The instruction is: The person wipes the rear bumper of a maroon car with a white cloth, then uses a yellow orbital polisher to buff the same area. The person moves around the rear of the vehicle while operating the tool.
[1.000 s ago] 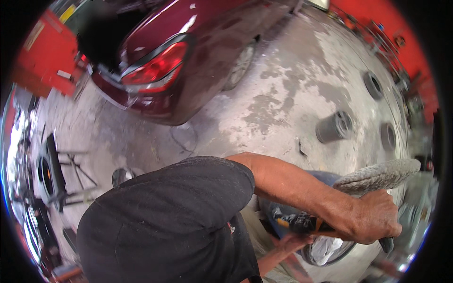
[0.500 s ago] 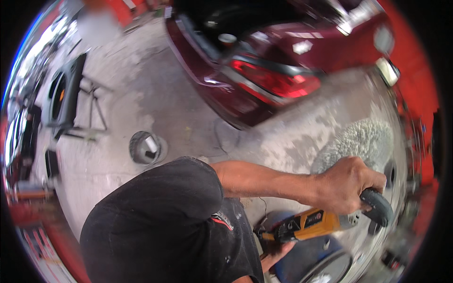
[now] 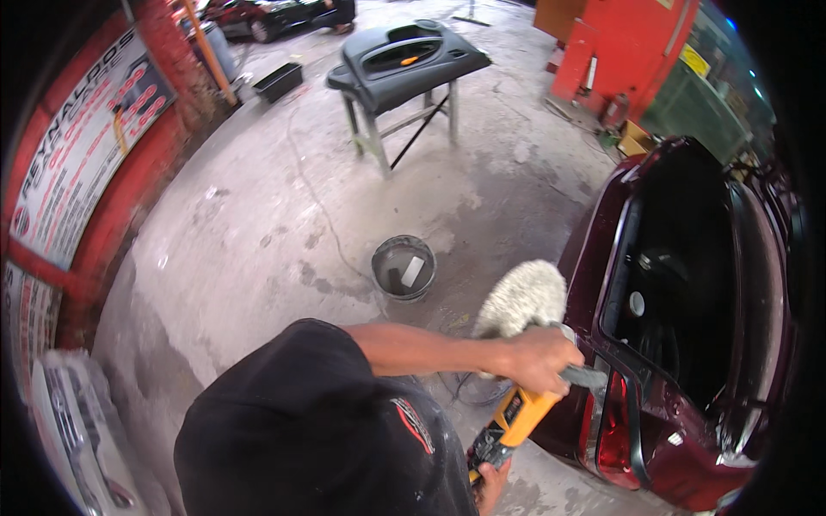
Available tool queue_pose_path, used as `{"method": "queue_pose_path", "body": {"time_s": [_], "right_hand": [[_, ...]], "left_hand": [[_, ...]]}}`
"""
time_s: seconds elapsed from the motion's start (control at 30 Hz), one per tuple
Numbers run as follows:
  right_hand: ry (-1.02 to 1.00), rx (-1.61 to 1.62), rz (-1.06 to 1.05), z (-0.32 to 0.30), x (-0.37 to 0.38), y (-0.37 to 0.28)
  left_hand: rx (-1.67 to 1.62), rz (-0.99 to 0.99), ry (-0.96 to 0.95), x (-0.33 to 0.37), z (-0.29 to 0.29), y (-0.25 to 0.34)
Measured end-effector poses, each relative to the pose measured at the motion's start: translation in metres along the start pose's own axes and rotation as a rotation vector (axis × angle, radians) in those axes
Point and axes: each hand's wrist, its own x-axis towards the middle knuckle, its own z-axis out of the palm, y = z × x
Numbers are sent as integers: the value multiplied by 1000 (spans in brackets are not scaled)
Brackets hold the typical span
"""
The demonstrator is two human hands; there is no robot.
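My left hand [image 3: 538, 357] is wrapped round the dark grey front handle [image 3: 587, 377] of a yellow and black polisher [image 3: 525, 415]. At the tool's rear end, my right hand [image 3: 492, 487] closes on the body, partly hidden by my black shirt. The polisher's round, off-white wool pad [image 3: 523, 298] faces up and away from me, apart from any surface. Just to the right stands a dark red car [image 3: 575, 273] with its rear opening uncovered. Its red tail light [image 3: 614, 430] is close to the front handle.
On the floor ahead stands a grey bucket [image 3: 379, 273] with a white block inside. Beyond it, a dark plastic car panel [image 3: 370, 82] lies on a stand [image 3: 376, 142]. A thin cord [image 3: 325, 215] crosses the floor. A plastic-wrapped bumper [image 3: 82, 430] is at lower left, beside a red wall [image 3: 112, 224].
The view has swung left, so the car now lies at the right and the bucket nearer the middle. The polisher has turned with me, its pad pointing farther ahead. Both hands keep their hold.
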Motion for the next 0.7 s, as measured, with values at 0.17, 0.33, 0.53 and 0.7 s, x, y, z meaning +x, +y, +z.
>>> {"method": "queue_pose_path", "body": {"time_s": [0.17,0.33,0.53,0.7], "right_hand": [[-228,-84,23,-9,44,-3],[-197,-91,132,-7,77,-8],[47,-113,146,26,111,-29],[-3,-164,1,71,160,-42]], "left_hand": [[60,-196,142,-35,-18,-29],[15,-213,149,-32,-28,-50],[-22,-152,50,19,-55,-93],[-10,-230,-7,70,-81,-152]]}}
